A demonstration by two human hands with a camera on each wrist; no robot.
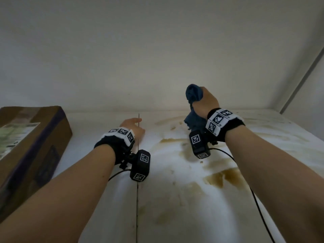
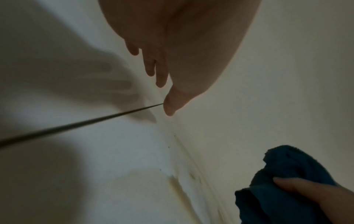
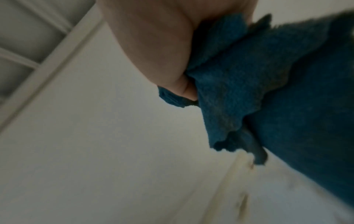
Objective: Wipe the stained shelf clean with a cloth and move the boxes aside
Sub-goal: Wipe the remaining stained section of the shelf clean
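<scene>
The white shelf (image 1: 157, 199) carries brown stains (image 1: 222, 176) across its middle and right. My right hand (image 1: 205, 100) grips a bunched dark blue cloth (image 1: 193, 92), held above the far part of the stained area; the cloth hangs down toward the shelf. The same cloth (image 3: 258, 83) fills the right wrist view and shows at the lower right of the left wrist view (image 2: 283, 181). My left hand (image 1: 133, 125) hovers over the shelf near the back wall, fingers (image 2: 161, 78) straight and empty. A cardboard box (image 1: 29, 146) stands at the left, apart from both hands.
A thin dark seam (image 1: 138, 172) runs front to back through the shelf under my left wrist. The back wall (image 1: 157, 67) rises close behind both hands. A side panel edge (image 1: 298, 81) bounds the shelf at the right.
</scene>
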